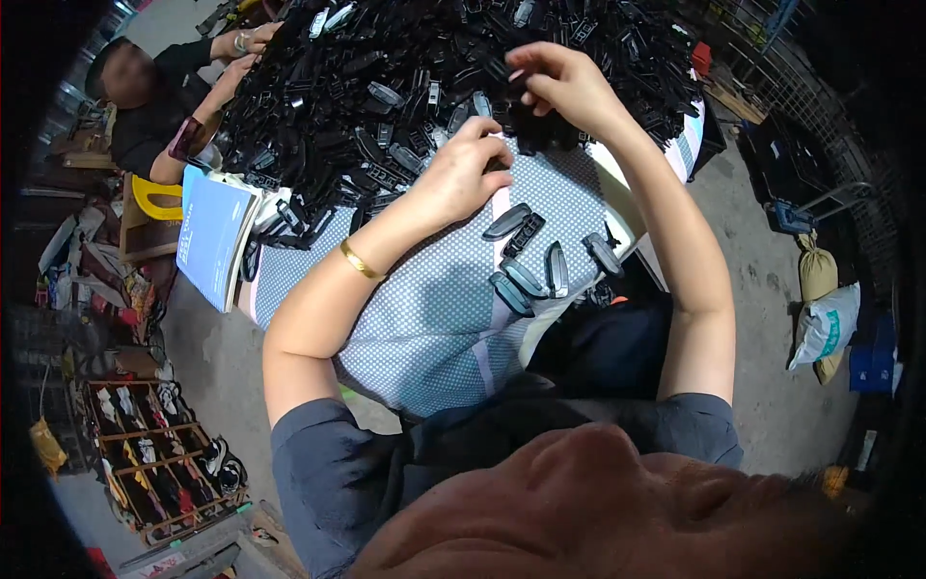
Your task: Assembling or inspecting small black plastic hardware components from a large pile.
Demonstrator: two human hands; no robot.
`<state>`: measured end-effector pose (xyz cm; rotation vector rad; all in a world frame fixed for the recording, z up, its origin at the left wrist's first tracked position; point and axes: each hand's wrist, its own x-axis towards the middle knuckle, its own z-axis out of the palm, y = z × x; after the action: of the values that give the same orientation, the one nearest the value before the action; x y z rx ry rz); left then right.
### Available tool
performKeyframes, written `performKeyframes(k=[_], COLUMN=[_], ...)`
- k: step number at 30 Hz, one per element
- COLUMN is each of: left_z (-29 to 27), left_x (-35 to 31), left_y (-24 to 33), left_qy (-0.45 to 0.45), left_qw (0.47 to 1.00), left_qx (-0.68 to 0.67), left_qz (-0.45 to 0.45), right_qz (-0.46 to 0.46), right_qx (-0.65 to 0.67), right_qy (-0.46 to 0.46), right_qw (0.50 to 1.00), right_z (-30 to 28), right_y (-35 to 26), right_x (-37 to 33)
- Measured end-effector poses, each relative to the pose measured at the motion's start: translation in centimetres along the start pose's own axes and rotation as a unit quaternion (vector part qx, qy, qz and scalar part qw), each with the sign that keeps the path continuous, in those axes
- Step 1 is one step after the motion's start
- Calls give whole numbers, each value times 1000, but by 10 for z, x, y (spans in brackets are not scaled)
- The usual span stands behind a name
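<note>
A large heap of small black parts (386, 96), elongated and some with grey shiny faces, covers the far part of a table with a dotted cloth (405, 280). My left hand (463, 174), a gold bracelet at its wrist, rests at the heap's near edge. Its fingers are bent, thumb apart from them, and no part shows between. Over the heap's right side hovers my right hand (569, 87), fingers loosely curled and apart; any dark piece there would blend into the heap. Several loose oval parts (523, 277) lie on the cloth nearer to me, below both hands.
Another person's hands (236, 72) reach into the heap's far left side. A blue-covered stack of paper (217, 236) sits at the table's left edge. Beyond the table are a yellow item (154, 198), a divided rack (159, 454) and sacks (825, 323) on the floor.
</note>
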<state>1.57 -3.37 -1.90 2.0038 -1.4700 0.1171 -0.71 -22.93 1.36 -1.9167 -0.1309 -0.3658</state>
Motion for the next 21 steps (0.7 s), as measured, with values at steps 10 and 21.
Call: performKeyframes(k=[10,21], left_z=[-8,-17], left_x=[-3,-1], left_y=[12,12], left_qy=[-39,-38], left_qw=[991,995], left_qx=[112,-56], left_qz=[-60,-68], right_qz=[-145,-71], right_qx=[-311,-324], right_qy=[-57,-129], right_qw=[938,935], right_z=[11,3], right_y=[-7,-11], right_x=[-86,-82])
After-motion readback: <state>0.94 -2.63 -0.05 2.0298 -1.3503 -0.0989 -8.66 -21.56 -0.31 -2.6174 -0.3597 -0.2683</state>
